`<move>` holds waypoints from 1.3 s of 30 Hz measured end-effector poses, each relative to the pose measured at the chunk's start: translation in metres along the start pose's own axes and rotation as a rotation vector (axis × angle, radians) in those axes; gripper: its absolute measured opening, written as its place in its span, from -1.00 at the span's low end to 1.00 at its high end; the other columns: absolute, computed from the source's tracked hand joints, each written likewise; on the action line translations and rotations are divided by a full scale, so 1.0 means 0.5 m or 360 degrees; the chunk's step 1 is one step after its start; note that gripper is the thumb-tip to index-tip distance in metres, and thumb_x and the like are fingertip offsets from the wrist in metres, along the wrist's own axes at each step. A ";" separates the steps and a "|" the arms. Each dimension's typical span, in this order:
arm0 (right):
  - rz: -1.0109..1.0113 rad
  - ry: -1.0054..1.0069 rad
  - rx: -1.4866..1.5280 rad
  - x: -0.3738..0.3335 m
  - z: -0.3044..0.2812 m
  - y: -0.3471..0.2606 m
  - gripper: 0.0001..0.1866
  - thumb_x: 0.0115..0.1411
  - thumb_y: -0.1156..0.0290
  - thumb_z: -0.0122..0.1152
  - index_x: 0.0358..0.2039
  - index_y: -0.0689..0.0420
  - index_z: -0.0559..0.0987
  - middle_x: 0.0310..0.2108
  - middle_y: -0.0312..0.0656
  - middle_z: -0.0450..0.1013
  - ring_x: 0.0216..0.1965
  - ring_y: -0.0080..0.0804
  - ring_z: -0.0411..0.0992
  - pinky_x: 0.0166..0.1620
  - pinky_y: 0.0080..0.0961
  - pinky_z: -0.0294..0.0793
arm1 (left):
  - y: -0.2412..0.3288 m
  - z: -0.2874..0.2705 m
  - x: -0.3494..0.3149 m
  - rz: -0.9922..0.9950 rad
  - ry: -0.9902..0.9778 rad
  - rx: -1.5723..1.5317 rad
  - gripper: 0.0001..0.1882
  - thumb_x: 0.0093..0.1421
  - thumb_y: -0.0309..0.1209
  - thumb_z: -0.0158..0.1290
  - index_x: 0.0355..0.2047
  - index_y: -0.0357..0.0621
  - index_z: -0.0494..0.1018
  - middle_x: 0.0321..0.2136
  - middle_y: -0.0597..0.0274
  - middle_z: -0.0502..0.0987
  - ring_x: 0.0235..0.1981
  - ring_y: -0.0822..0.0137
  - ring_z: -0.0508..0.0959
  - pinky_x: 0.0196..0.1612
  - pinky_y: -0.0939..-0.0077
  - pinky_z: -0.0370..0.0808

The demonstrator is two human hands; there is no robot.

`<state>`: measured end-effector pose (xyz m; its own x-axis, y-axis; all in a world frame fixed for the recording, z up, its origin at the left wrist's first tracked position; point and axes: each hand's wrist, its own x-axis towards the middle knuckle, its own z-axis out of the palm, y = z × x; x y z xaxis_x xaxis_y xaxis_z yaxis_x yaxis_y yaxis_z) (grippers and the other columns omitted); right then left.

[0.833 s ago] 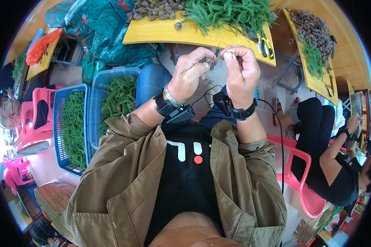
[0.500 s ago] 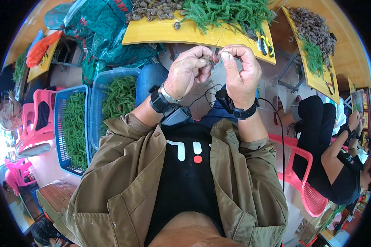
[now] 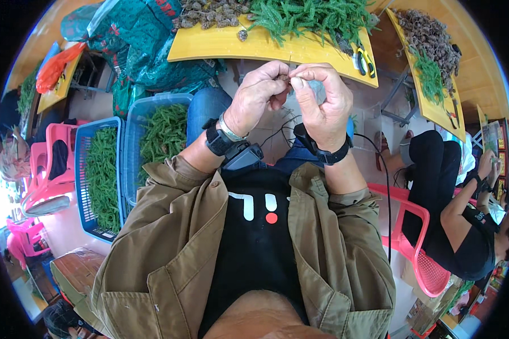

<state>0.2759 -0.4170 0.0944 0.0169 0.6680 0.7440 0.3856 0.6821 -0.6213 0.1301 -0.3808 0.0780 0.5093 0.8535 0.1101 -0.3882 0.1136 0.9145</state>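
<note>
Left hand pinches a cone, best held steady; right hand pinches beside it, on what I can't tell.

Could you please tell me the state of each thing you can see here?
Left hand: closed around the cone
Right hand: thumb and forefinger pinched together, beside the cone
Brown cone: held, mostly hidden by fingers
Blue basket: open-topped, filled with green sprigs
Clear bluish bin: open-topped, holding green sprigs
Yellow table: loaded with cones and sprigs
Yellow-handled tool: lying on the table
</note>
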 end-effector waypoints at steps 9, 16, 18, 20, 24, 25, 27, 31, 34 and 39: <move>-0.0005 0.0108 0.0395 -0.018 0.026 0.006 -0.92 0.21 0.56 0.13 -0.30 0.22 0.43 -0.32 -0.11 0.49 -0.30 -0.46 0.44 -0.16 -0.53 0.43 | 0.001 -0.020 -0.010 -0.0076 -0.0080 -0.0654 -0.78 0.18 -0.38 -0.15 -0.27 -0.24 0.40 -0.60 0.31 0.30 -0.64 0.46 0.29 -0.58 0.65 0.16; 0.0367 0.0331 0.0911 -0.010 0.023 0.019 -0.93 0.25 0.54 0.08 -0.26 0.20 0.40 -0.29 -0.11 0.48 -0.31 -0.49 0.41 -0.14 -0.53 0.41 | -0.001 -0.032 -0.004 -0.0039 -0.0273 -0.0681 -0.78 0.17 -0.37 -0.14 -0.27 -0.24 0.39 -0.61 0.31 0.27 -0.64 0.42 0.29 -0.57 0.62 0.15; 0.0310 0.0414 0.0870 -0.003 0.014 0.019 -0.93 0.25 0.53 0.09 -0.27 0.20 0.41 -0.30 -0.12 0.48 -0.30 -0.49 0.42 -0.15 -0.54 0.42 | 0.003 -0.033 -0.002 -0.0044 -0.0085 -0.0632 -0.77 0.17 -0.36 -0.14 -0.27 -0.25 0.39 -0.61 0.31 0.26 -0.64 0.42 0.29 -0.57 0.62 0.15; 0.0319 0.0382 0.0847 0.002 0.004 0.019 -0.92 0.25 0.53 0.09 -0.27 0.20 0.41 -0.30 -0.10 0.48 -0.30 -0.48 0.42 -0.15 -0.54 0.42 | 0.005 -0.030 -0.001 -0.0047 0.0010 -0.0608 -0.77 0.17 -0.36 -0.14 -0.27 -0.25 0.39 -0.61 0.31 0.26 -0.64 0.41 0.29 -0.57 0.61 0.15; 0.0418 0.0290 0.0907 0.004 -0.002 0.019 -0.92 0.25 0.52 0.09 -0.26 0.20 0.40 -0.31 -0.07 0.49 -0.31 -0.46 0.44 -0.16 -0.53 0.43 | 0.006 -0.021 0.002 -0.0012 0.0071 -0.0645 -0.77 0.20 -0.35 -0.16 -0.27 -0.26 0.38 -0.63 0.31 0.25 -0.65 0.41 0.28 -0.56 0.60 0.16; 0.0505 0.0253 0.1020 0.003 0.001 0.019 -0.92 0.26 0.51 0.08 -0.25 0.19 0.40 -0.31 -0.06 0.50 -0.31 -0.45 0.44 -0.17 -0.53 0.43 | 0.000 -0.027 0.003 -0.0028 0.0025 -0.0621 -0.77 0.21 -0.34 -0.16 -0.28 -0.25 0.39 -0.64 0.32 0.25 -0.66 0.42 0.27 -0.57 0.61 0.15; 0.0595 0.0214 0.1135 0.002 0.004 0.021 -0.91 0.26 0.50 0.08 -0.25 0.19 0.40 -0.32 -0.05 0.51 -0.32 -0.44 0.45 -0.17 -0.53 0.44 | -0.007 -0.033 0.003 -0.0061 -0.0061 -0.0572 -0.78 0.23 -0.33 -0.15 -0.29 -0.23 0.39 -0.65 0.34 0.25 -0.67 0.45 0.26 -0.59 0.63 0.15; 0.0678 0.0125 0.1230 0.000 0.008 0.027 -0.91 0.27 0.47 0.07 -0.24 0.18 0.40 -0.35 -0.04 0.52 -0.34 -0.43 0.46 -0.19 -0.53 0.45 | 0.000 -0.024 0.003 -0.0149 -0.0018 -0.0332 -0.71 0.23 -0.20 -0.10 -0.32 -0.22 0.38 -0.67 0.36 0.24 -0.64 0.49 0.26 -0.58 0.64 0.12; 0.0790 0.0053 0.1197 -0.002 0.011 0.034 -0.90 0.28 0.45 0.07 -0.25 0.18 0.40 -0.37 -0.07 0.52 -0.36 -0.44 0.46 -0.21 -0.54 0.45 | 0.002 -0.017 0.000 -0.0052 0.0068 -0.0034 -0.73 0.25 -0.23 -0.13 -0.36 -0.19 0.37 -0.66 0.36 0.26 -0.64 0.52 0.25 -0.58 0.66 0.11; 0.0827 -0.0253 0.1181 -0.007 0.004 0.040 -0.90 0.27 0.45 0.08 -0.26 0.18 0.40 -0.37 -0.09 0.52 -0.37 -0.46 0.46 -0.23 -0.55 0.45 | 0.003 -0.036 0.007 -0.0061 -0.0062 0.0167 -0.77 0.26 -0.27 -0.13 -0.44 -0.16 0.36 -0.64 0.38 0.29 -0.64 0.55 0.23 -0.59 0.68 0.11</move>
<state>0.2816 -0.4048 0.0788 -0.1258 0.9394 0.3188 -0.3269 0.2642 -0.9074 0.1173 -0.3686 0.0729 0.5526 0.8288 0.0877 -0.2864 0.0900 0.9539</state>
